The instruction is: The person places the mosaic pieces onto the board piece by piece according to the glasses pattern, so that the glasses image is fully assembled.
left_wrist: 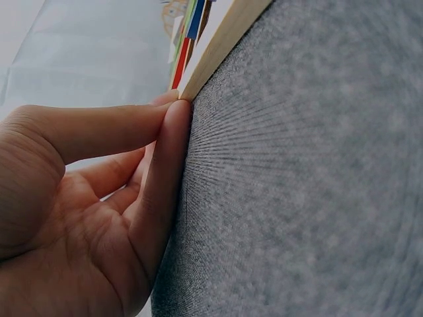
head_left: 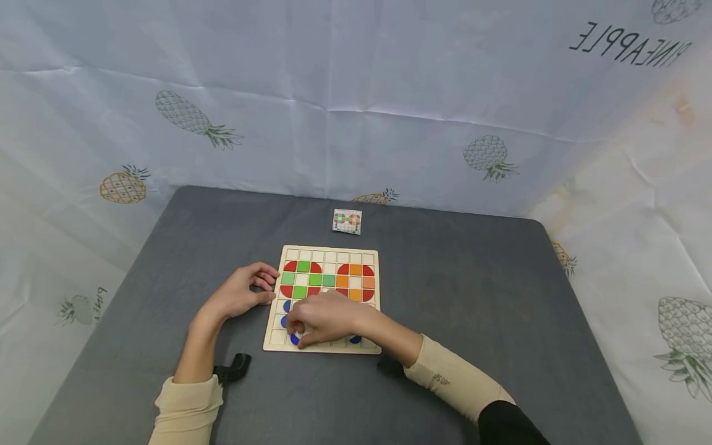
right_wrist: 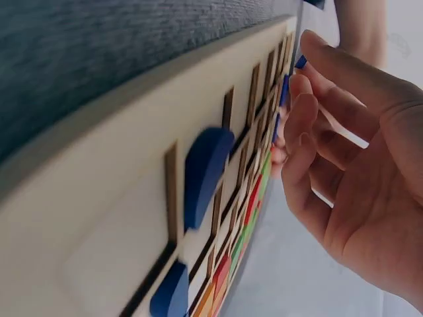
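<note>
A light wooden grid board (head_left: 322, 348) lies on the table with red, green and orange pieces in its upper rows. My right hand (head_left: 328, 315) reaches over its lower rows and pinches a blue piece (right_wrist: 301, 62) at the lower left between thumb and fingertips. Two more blue pieces show along the left column, one of them a rounded blue piece (head_left: 287, 306). My left hand (head_left: 241, 295) rests beside the board, its thumb and fingertips touching the left edge. In the right wrist view another curved blue piece (right_wrist: 208, 175) sits nearer the camera. My right hand hides the middle cells.
A small printed card (head_left: 347, 221) with a coloured pattern lies behind the board. The dark grey table (head_left: 473, 296) meets a pineapple-print cloth (head_left: 334, 74) at the back. A black strap or band (head_left: 233, 369) is by the left wrist.
</note>
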The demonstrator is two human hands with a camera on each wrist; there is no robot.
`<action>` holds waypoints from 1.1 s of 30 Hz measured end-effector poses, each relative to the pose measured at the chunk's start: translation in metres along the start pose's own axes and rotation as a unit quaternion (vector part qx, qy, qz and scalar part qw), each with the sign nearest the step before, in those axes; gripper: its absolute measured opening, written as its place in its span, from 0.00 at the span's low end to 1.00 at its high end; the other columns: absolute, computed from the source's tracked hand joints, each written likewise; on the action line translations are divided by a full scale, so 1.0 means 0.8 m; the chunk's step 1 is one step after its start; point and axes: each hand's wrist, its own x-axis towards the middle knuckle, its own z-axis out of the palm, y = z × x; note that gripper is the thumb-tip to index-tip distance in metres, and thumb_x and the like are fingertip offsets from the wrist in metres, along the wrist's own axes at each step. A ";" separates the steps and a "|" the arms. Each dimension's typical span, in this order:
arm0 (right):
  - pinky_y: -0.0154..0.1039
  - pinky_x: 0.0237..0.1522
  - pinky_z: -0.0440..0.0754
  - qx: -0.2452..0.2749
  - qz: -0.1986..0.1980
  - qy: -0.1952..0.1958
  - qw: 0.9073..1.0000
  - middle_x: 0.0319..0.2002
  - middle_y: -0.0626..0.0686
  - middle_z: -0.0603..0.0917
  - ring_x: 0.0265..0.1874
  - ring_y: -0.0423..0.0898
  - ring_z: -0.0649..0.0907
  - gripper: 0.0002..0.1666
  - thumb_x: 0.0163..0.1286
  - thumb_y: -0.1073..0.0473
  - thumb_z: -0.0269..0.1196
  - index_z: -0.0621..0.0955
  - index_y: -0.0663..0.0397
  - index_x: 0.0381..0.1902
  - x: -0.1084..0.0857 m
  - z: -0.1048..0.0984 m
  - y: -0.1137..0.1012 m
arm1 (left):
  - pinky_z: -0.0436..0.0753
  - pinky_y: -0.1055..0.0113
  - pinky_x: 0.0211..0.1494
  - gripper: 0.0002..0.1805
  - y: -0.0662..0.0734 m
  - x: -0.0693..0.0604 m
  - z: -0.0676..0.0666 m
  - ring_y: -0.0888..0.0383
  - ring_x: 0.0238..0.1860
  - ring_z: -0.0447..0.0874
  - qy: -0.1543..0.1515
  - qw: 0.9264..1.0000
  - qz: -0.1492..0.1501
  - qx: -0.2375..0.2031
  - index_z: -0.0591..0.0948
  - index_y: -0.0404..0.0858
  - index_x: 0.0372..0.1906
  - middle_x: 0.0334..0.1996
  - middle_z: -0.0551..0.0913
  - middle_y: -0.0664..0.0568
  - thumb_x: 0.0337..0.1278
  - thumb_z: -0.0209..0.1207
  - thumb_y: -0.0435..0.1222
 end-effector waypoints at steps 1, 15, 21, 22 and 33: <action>0.25 0.32 0.72 -0.002 0.002 -0.004 1.000 0.38 0.36 0.84 0.33 0.29 0.78 0.13 0.72 0.44 0.75 0.89 0.37 0.50 0.003 0.001 -0.001 | 0.82 0.73 0.45 0.22 0.000 0.000 0.000 0.56 0.44 0.81 -0.001 1.000 0.000 0.000 0.79 0.25 0.60 0.49 0.83 0.37 0.65 0.71 0.27; 0.26 0.31 0.73 0.005 0.028 0.002 1.000 0.33 0.33 0.84 0.31 0.26 0.78 0.11 0.72 0.48 0.75 0.86 0.38 0.49 0.015 -0.001 -0.004 | 0.82 0.72 0.45 0.22 0.001 0.004 0.000 0.58 0.43 0.82 -0.001 1.000 0.009 -0.002 0.80 0.25 0.60 0.48 0.83 0.37 0.64 0.72 0.26; 0.25 0.33 0.73 0.009 0.028 0.010 1.000 0.36 0.35 0.84 0.33 0.27 0.78 0.15 0.70 0.46 0.77 0.86 0.38 0.50 0.012 -0.001 -0.003 | 0.82 0.72 0.45 0.23 -0.001 0.004 0.000 0.57 0.43 0.82 -0.005 1.000 0.007 -0.002 0.79 0.25 0.61 0.49 0.83 0.37 0.64 0.71 0.26; 0.25 0.33 0.73 0.011 0.028 0.013 0.999 0.37 0.35 0.85 0.33 0.27 0.78 0.15 0.70 0.46 0.77 0.87 0.38 0.51 0.010 -0.001 -0.002 | 0.82 0.73 0.45 0.23 -0.001 0.003 0.001 0.56 0.44 0.82 -0.006 1.000 0.006 -0.002 0.79 0.25 0.61 0.49 0.83 0.36 0.64 0.71 0.26; 0.26 0.34 0.75 0.082 0.053 0.087 0.991 0.43 0.42 0.86 0.29 0.31 0.76 0.16 0.73 0.45 0.75 0.87 0.42 0.53 -0.054 -0.001 0.029 | 0.82 0.73 0.44 0.22 -0.002 0.003 0.006 0.56 0.44 0.81 0.001 1.000 -0.011 -0.003 0.79 0.26 0.60 0.49 0.83 0.37 0.65 0.71 0.26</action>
